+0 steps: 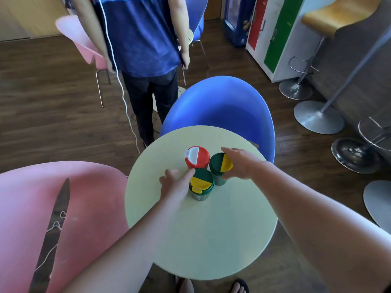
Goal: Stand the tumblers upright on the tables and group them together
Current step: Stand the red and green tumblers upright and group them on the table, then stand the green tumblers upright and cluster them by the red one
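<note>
Three tumblers stand upright, close together, on the round pale yellow table (pixel 201 240). The red tumbler (pixel 197 157) has a red and white lid. Two green tumblers have green and yellow lids: the near one (pixel 201 185) and the right one (pixel 220 167). My left hand (pixel 174 185) is wrapped against the left side of the near green tumbler, thumb tip by the red one. From the right, my right hand (pixel 240 163) grips the right green tumbler, thumb below and fingers over its far side.
A blue chair (pixel 224 106) stands behind the table and a pink chair (pixel 63 208) to its left. A person in a blue shirt (pixel 143 39) stands beyond, with a white cord hanging. Bar stool bases (pixel 319 117) and a cabinet are at right.
</note>
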Action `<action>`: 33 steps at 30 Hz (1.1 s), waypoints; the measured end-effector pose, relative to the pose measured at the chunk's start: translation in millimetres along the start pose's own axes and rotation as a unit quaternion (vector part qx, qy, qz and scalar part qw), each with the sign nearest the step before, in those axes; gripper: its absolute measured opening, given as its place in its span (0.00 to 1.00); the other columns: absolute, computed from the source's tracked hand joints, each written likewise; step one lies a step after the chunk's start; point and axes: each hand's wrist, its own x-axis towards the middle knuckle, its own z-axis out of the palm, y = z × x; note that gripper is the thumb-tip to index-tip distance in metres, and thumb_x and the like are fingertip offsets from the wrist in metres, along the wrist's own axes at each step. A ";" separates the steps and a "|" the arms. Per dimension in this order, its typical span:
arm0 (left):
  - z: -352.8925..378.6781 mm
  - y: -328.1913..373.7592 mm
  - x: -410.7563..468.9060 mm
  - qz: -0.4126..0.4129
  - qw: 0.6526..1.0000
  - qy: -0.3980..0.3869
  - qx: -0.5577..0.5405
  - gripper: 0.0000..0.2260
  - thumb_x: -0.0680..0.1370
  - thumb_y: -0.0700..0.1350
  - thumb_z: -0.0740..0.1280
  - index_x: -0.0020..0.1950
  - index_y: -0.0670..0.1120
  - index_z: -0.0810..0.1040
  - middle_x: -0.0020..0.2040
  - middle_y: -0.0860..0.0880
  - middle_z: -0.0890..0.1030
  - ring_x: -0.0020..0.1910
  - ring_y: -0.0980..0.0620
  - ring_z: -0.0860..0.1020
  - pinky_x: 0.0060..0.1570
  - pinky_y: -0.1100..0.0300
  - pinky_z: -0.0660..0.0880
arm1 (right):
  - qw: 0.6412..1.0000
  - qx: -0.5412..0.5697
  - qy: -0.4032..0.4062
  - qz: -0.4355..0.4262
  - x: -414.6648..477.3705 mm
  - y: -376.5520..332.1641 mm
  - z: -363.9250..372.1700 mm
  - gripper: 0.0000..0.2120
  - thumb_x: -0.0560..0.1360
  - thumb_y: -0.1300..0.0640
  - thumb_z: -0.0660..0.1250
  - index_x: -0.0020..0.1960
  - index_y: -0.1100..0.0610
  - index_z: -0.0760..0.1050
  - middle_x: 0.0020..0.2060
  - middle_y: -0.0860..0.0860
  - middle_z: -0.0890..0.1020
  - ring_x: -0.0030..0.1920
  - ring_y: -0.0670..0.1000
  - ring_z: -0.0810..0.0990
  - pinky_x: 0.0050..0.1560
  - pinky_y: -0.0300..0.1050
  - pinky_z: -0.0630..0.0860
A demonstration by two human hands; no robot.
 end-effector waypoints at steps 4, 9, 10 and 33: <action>-24.0 34.9 16.3 0.134 0.986 0.031 0.097 0.29 0.73 0.64 0.71 0.69 0.51 0.71 0.68 0.45 0.69 0.68 0.41 0.70 0.59 0.49 0.72 | 0.999 0.042 0.024 0.018 -13.9 8.7 -10.8 0.53 0.66 0.39 0.78 0.82 0.50 0.54 0.77 0.53 0.67 0.76 0.58 0.66 0.72 0.54 0.68; -10.9 96.6 14.8 0.342 0.931 -0.044 0.118 0.23 0.73 0.57 0.72 0.65 0.50 0.75 0.65 0.49 0.76 0.68 0.50 0.73 0.62 0.51 0.72 | 0.987 0.111 0.091 0.071 -50.2 36.1 -30.3 0.52 0.67 0.37 0.77 0.82 0.50 0.55 0.80 0.51 0.64 0.79 0.54 0.60 0.75 0.51 0.61; -0.9 110.1 9.5 0.373 0.916 -0.078 0.122 0.22 0.73 0.55 0.72 0.65 0.51 0.75 0.65 0.51 0.77 0.67 0.52 0.74 0.62 0.52 0.71 | 0.982 0.128 0.110 0.086 -59.7 43.8 -35.1 0.52 0.67 0.37 0.77 0.82 0.50 0.56 0.79 0.50 0.65 0.78 0.54 0.63 0.74 0.50 0.63; 461.0 240.5 -357.5 0.606 0.655 -0.410 0.188 0.28 0.70 0.61 0.74 0.66 0.52 0.78 0.62 0.53 0.78 0.64 0.55 0.75 0.64 0.61 0.69 | 0.816 0.241 0.380 0.362 -478.1 421.0 -90.6 0.47 0.63 0.36 0.78 0.77 0.49 0.66 0.71 0.49 0.76 0.69 0.51 0.76 0.69 0.47 0.71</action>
